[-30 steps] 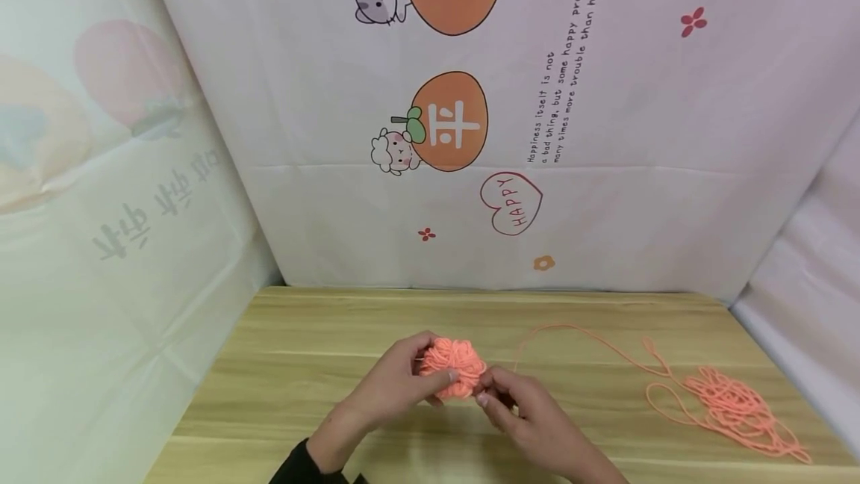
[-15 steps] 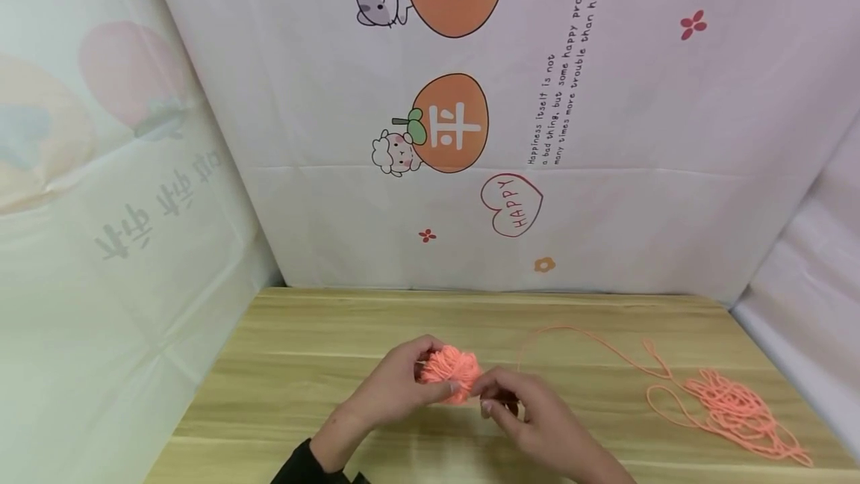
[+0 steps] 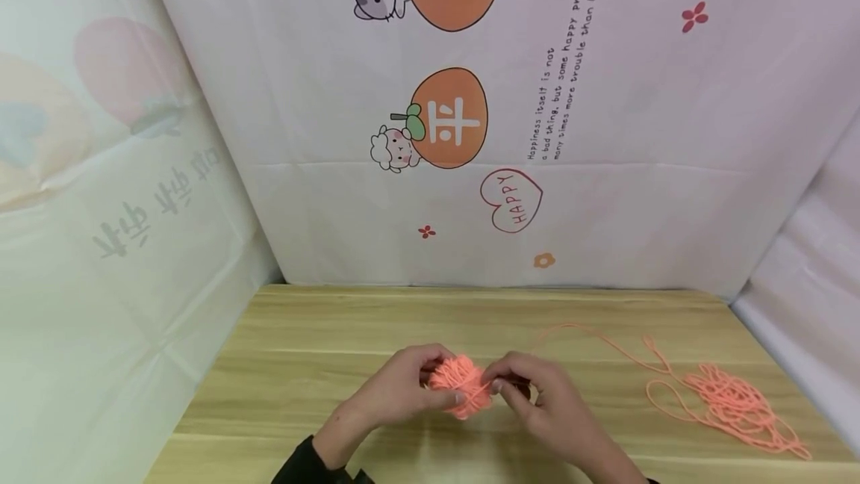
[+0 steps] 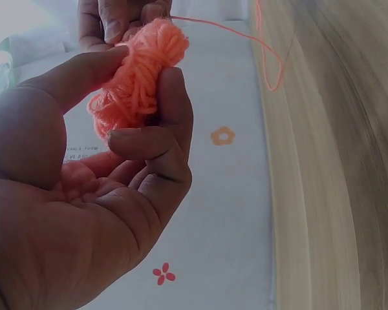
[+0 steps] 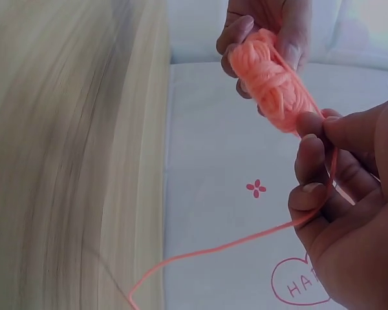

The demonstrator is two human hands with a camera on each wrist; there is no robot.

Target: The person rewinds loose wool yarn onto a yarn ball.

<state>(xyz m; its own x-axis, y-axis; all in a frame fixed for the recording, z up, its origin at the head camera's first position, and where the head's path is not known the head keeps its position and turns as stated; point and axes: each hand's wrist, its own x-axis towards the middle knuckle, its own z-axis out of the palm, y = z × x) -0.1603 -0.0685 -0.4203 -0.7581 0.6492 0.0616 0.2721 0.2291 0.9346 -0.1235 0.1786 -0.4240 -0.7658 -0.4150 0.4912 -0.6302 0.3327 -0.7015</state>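
A small ball of coral-pink yarn (image 3: 462, 385) is held over the front of the table by my left hand (image 3: 402, 388), thumb on its near face and fingers curled behind it. At its right side my right hand (image 3: 547, 405) pinches the yarn strand between thumb and forefinger, right against the ball. In the right wrist view the strand (image 5: 226, 246) runs from the ball through the right fingers and trails off to the lower left. The left wrist view shows the yarn ball (image 4: 139, 81) between the left thumb and fingers, its windings crossing in several directions.
A loose tangle of the same yarn (image 3: 735, 405) lies on the right of the wooden table (image 3: 322, 334), joined to the hands by one slack strand. A white printed cloth (image 3: 302, 133) hangs behind the table, with pale cloth at both sides.
The ball has turned in the left hand and come slightly nearer and to the right. My right hand has shifted a little to the right, still pinching the strand. The loose tangle stays put.
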